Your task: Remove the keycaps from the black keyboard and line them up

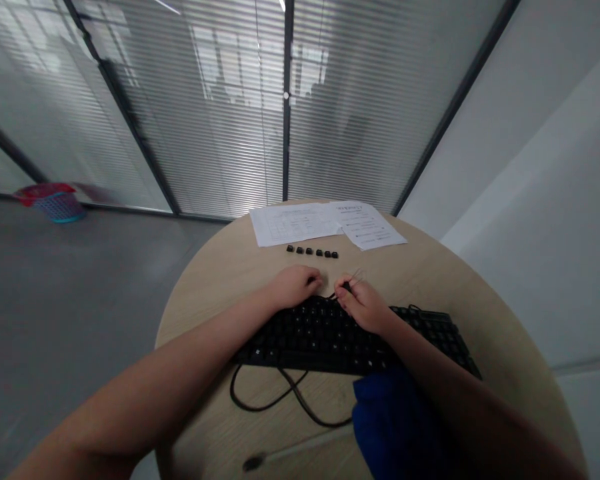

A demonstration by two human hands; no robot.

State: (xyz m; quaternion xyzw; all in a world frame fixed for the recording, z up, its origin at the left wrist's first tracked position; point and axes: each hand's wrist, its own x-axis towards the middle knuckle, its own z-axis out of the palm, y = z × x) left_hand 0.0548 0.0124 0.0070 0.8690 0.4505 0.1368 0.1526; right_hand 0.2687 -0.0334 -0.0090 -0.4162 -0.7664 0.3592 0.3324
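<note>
A black keyboard (315, 330) lies across the round table, under both forearms. My right hand (363, 305) is closed above its far edge, pinching a wire keycap puller (358, 274) whose thin loops point away from me. A small black piece, either the puller's handle or a keycap, shows between those fingers. My left hand (295, 285) is curled at the keyboard's far edge, fingertips turned toward the right hand; whether anything is in them is hidden. Several black keycaps (309, 251) stand in a row on the table beyond my hands.
Printed papers (300, 223) lie at the table's far side. Nearer me are a looped black cable (293, 387), a brush (280, 455) and blue cloth (395, 423). A blue and red basket (60, 205) stands on the floor by the glass wall, left.
</note>
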